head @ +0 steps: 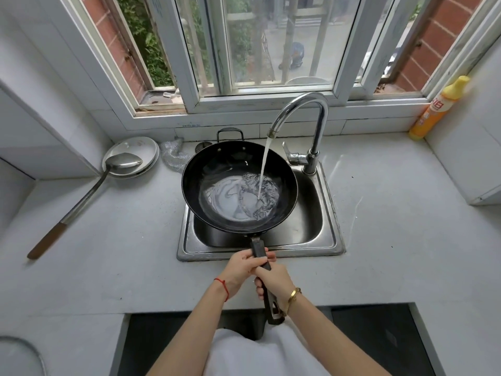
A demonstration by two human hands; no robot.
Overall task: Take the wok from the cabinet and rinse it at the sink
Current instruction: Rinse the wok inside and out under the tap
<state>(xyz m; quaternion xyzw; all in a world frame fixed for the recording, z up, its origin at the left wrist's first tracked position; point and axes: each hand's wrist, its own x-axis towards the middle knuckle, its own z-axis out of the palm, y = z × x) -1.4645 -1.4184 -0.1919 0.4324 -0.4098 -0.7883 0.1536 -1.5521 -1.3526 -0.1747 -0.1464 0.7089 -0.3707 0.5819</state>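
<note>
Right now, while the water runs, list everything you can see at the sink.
wok: one, black, over the sink, water pooling inside
sink: one, steel, centre of counter
tap: one, chrome, running into the wok
ladle: one, steel with brown handle, left counter
plates: stacked, white, back left, under the ladle's bowl
scourer: one, silver, behind the wok
bottle: one, yellow-orange, back right
left hand: gripping the wok's handle
right hand: gripping the handle, nearer the body
</note>
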